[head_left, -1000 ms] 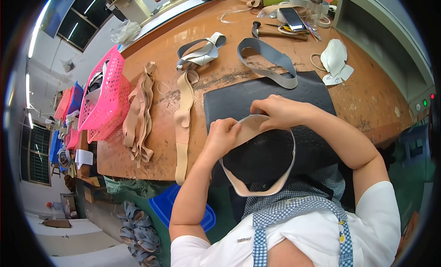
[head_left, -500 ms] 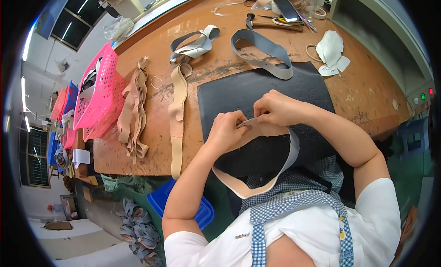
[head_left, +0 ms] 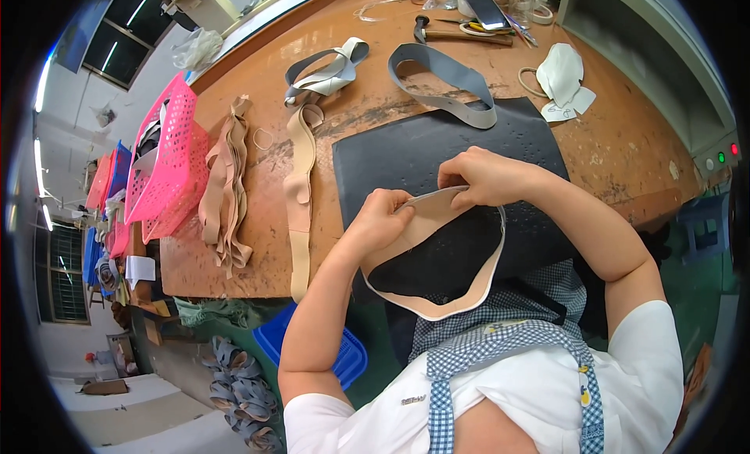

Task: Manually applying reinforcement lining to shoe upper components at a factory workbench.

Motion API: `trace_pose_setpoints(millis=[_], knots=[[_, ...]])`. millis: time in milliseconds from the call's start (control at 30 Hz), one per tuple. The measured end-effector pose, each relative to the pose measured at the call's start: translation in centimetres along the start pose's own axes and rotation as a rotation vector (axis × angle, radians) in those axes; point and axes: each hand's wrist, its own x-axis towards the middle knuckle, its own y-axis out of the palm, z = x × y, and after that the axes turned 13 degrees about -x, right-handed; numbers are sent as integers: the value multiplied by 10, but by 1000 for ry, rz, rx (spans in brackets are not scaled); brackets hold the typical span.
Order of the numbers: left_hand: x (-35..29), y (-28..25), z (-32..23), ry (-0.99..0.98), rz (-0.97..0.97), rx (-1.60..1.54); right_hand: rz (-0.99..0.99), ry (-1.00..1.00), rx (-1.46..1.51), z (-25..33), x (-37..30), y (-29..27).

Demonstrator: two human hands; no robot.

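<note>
A closed loop of leather strip (head_left: 449, 307), beige inside and grey outside, hangs between my hands over the near part of a black mat (head_left: 363, 167). My left hand (head_left: 380, 221) pinches its far left edge, thumb on top. Further right, my right hand (head_left: 486, 178) grips the same edge between thumb and curled fingers. The stretch between the two hands is pulled fairly straight, while the near side sags toward my apron (head_left: 500, 329). A grey strip loop (head_left: 445, 103) lies at the mat's far edge, touched by neither hand.
Left of the mat lie a beige strip (head_left: 299, 212) and a bunch of brown strips (head_left: 226, 188). A pink basket (head_left: 173, 157) stands at the table's left. Far off are a grey-white loop (head_left: 328, 78), a hammer (head_left: 465, 38) and a phone (head_left: 484, 10). White pattern pieces (head_left: 561, 75) lie right.
My hands have moved apart along the loop's edge, the right one shifting right. The loop is opened wider, with more of its beige inner face showing.
</note>
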Motion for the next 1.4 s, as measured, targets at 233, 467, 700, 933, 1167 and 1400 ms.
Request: trace_pose_setpoints(millis=[233,467,700,933,1167,1400], knots=[[0,-2,-9,85,54,176,-85,96,20,-11,-8,-4],[-8,16,-29,257,-11,544,-191,78,-127,10,-21,2],[22,0,-60,276,103,735,-214,37,153,-16,-41,-7],[58,-1,-94,566,253,655,-236,180,383,-29,-46,-2],[61,39,-79,308,203,441,-313,170,240,-32,-46,24],[66,63,-69,568,65,400,-274,244,599,-66,-53,25]])
